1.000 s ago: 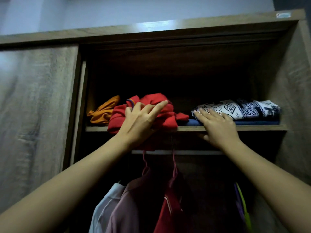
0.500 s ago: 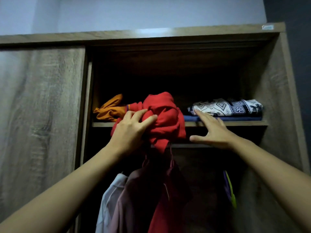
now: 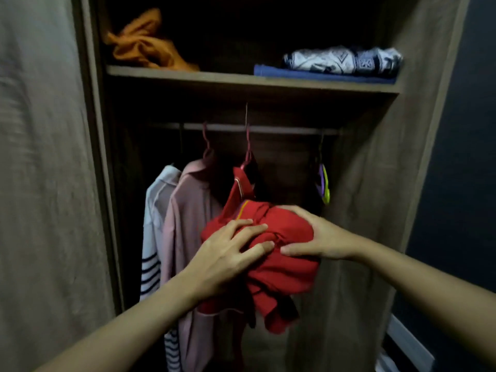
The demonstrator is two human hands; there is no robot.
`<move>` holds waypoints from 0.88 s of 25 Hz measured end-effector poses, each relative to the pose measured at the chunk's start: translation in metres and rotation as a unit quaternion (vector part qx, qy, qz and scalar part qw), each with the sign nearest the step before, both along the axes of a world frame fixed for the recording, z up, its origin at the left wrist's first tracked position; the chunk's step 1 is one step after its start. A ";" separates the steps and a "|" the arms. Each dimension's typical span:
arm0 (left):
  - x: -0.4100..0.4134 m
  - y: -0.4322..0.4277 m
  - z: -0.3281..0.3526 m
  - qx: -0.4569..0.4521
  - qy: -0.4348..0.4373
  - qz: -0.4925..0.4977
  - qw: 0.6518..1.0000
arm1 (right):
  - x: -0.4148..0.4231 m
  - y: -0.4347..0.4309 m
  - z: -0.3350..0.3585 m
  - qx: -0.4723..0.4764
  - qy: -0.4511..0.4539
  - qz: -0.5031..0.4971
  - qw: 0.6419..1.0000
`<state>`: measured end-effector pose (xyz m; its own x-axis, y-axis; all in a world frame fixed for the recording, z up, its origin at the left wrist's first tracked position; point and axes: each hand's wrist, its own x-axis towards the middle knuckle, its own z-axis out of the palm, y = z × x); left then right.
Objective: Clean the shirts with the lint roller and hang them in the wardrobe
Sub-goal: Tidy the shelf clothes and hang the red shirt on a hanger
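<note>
While the bunched red shirt (image 3: 284,264) is clutched at six o'clock of the rail (image 3: 281,129), left hand (image 3: 228,253) curled on its nine o'clock, right hand (image 3: 319,237) on three, it should be spread flat for rolling.

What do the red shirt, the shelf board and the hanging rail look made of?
Red shirt: soft matte cloth, probably a knit; it bunches into loose folds and droops. Shelf: wood-grain board, matte, likely laminate rather than solid wood; flat, even edge. Rail: probably metal; thin straight bar with a pale sheen, though the dim light leaves it open.
</note>
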<state>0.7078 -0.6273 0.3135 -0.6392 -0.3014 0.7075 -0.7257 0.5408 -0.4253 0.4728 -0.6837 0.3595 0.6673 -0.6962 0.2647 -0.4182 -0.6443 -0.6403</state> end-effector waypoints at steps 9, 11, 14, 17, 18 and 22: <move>-0.009 0.003 -0.032 0.371 0.364 -0.115 0.846 | -0.015 0.011 -0.026 -0.141 0.006 -0.014 0.990; -0.014 -0.003 -0.033 0.348 0.458 -0.088 0.813 | -0.012 0.015 -0.028 -0.163 -0.009 -0.002 0.987; -0.002 -0.006 -0.031 0.406 0.484 -0.063 0.773 | -0.014 0.022 -0.031 -0.174 -0.022 -0.016 0.984; 0.023 -0.001 -0.013 0.379 0.510 -0.061 0.770 | -0.024 0.024 -0.032 -0.163 -0.004 -0.034 0.986; 0.030 -0.001 -0.002 0.346 0.505 -0.044 0.790 | -0.026 0.024 -0.033 -0.161 0.008 -0.040 0.986; 0.030 0.004 0.038 0.218 0.361 0.031 0.906 | -0.019 0.038 -0.036 -0.234 0.140 -0.067 0.960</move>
